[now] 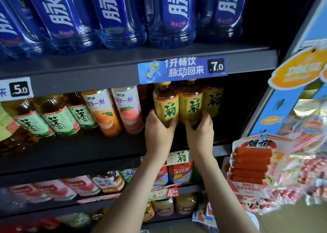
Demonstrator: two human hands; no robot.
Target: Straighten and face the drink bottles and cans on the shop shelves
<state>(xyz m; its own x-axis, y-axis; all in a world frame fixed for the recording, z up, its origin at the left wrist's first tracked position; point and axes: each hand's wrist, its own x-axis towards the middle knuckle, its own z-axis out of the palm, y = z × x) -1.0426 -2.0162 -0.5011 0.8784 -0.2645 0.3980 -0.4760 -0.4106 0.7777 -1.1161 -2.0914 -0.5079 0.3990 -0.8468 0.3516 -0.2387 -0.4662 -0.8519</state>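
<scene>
Nearest, reaches up with two bare forearms from the bottom edge of the view, past the lower shelf (218, 149) and its red-labelled iced tea bottles (180, 172). Passes, at right, hanging snack packets (251, 163) printed with orange-red sticks, just beside a blue display stand (283, 105).

Grips with the left hand (160, 126) the lower part of the first yellow tea bottle (166, 101), thumb on its left flank, fingers curled round the front. Clasps with the right hand (200, 128) the base of the second yellow tea bottle (191, 100), fingers wrapped round its right side. Shows both bottles upright, touching side by side, green-character labels turned outward, near the right end of the middle shelf (88, 149) and back from its front edge. Cannot tell whether either stands on the shelf or is lifted: bases hidden behind the hands.

Shows, just behind and to the right, a third yellow tea bottle (212, 98) in shadow, label also forward. Lines up, leftward along the same shelf, a peach drink bottle (129, 108), an orange drink bottle (102, 112) and green-labelled tea bottles (58, 119).

Carries, farther up, a blue 7.0 price strip (182, 69) and a 5.0 price tag (17, 89) on the front edge of the upper shelf (88, 73). Holds above that a row of large blue drink bottles (169, 15), white characters facing out.
</scene>
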